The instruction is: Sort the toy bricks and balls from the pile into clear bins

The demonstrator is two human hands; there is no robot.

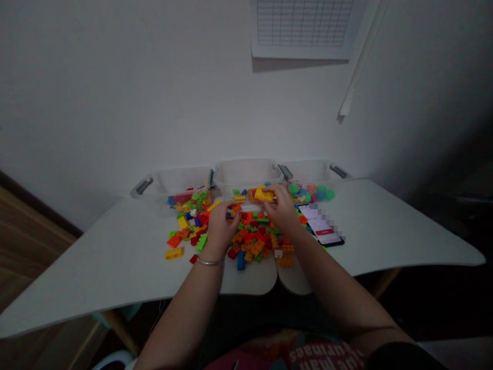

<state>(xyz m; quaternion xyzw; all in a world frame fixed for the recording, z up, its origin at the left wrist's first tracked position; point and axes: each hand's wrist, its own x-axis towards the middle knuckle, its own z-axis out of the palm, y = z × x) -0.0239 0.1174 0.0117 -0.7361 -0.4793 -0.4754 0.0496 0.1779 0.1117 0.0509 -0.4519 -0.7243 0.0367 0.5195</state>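
My right hand (283,208) is closed on a yellow toy brick (264,194), raised just in front of the middle clear bin (246,172). To its left, my left hand (222,226) has its fingers closed around a small orange toy brick (235,208) above the heap. Beneath both hands spreads a loose pile of toy bricks (252,239) in red, orange, green, yellow and blue. A blue brick (241,260) lies at the near side of the pile, and a yellow brick (174,253) sits apart at its left.
The left clear bin (185,180) holds mixed coloured pieces, and the right clear bin (308,169) holds round-looking green, blue and pink ones. A phone (321,226) lies right of the pile on the white table (393,221). Behind the bins rises a wall with a gridded paper (302,25).
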